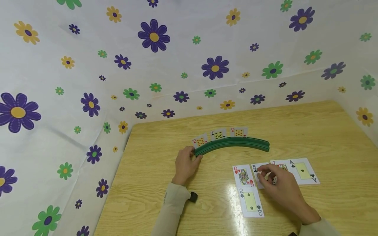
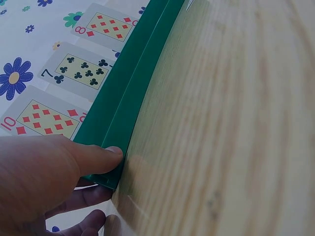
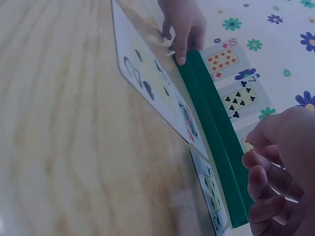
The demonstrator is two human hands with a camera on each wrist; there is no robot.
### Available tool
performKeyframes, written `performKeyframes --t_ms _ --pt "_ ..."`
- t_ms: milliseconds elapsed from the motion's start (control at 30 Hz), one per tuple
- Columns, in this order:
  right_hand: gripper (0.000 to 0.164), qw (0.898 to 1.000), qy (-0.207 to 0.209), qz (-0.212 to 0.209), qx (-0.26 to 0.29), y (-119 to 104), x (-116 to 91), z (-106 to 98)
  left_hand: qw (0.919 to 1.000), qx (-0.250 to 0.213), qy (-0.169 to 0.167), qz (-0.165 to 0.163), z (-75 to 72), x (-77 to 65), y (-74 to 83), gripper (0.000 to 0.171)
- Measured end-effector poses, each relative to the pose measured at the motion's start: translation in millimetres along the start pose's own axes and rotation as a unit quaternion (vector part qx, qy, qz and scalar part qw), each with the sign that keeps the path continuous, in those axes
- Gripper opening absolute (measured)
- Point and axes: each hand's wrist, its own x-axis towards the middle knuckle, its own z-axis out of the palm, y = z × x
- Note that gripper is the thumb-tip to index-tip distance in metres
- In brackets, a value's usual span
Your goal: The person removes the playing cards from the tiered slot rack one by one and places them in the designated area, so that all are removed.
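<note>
My left hand (image 1: 186, 164) grips the left end of a curved green card holder (image 1: 233, 142), with the thumb on its near side and fingers behind. Standing in the holder are a ten of diamonds (image 1: 200, 141), a seven of clubs (image 1: 218, 134) and an eight of diamonds (image 1: 239, 132). My right hand (image 1: 282, 190) hovers over a partly covered five of clubs (image 1: 255, 167), its fingers loosely bent. In the right wrist view, no card shows between that hand's thumb and fingertips (image 3: 250, 160).
Face up on the wooden table (image 1: 141, 183) lie a queen of hearts (image 1: 243, 177), a two of spades (image 1: 250, 201) below it, a jack (image 1: 282, 166) partly hidden by my right hand, and an ace of clubs (image 1: 302, 171). A flowered cloth (image 1: 183, 59) lines the back and sides.
</note>
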Motion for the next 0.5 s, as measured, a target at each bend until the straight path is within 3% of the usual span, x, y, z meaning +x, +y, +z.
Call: performKeyframes --t_ms 233,500 --pt "0.020 1.000 0.018 0.009 0.005 -5 16 2 1.0000 -0.001 -0.001 0.003 -0.7 -0.1 -0.6 0.026" --pt "0.015 0.996 0.048 0.041 0.064 -1 40 9 1.0000 0.000 -0.004 0.000 -0.8 0.0 -0.8 0.025"
